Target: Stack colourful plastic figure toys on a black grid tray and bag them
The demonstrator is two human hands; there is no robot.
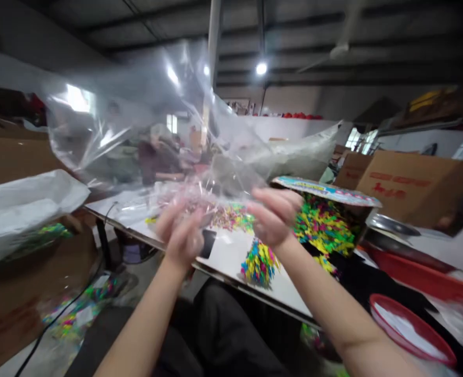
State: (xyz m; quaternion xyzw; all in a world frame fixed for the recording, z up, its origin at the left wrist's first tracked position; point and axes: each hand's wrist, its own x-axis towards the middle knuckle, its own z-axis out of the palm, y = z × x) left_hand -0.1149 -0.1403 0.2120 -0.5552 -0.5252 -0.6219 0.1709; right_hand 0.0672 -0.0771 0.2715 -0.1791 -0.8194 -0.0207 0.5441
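A large clear plastic bag [137, 120] billows up in front of me, over the white table [231, 256]. My left hand [182, 230] has its fingers curled at the lower edge of the bag, blurred by motion. To the right, my right hand [274, 214] pinches the bag's other lower part, its fingers closed. Just below my right hand, a bunch of colourful foil-like pieces [259, 264] lies on the table. Behind and right of it, a larger heap of the same pieces [323, 225] spills beside a printed card [325, 189].
Cardboard boxes [415, 183] stand at the right, near a red basin [411, 330] and a red tray [419, 275]. At the left, white sacking [23, 207] covers a large box [38, 293]. A person [156, 154] sits beyond the bag.
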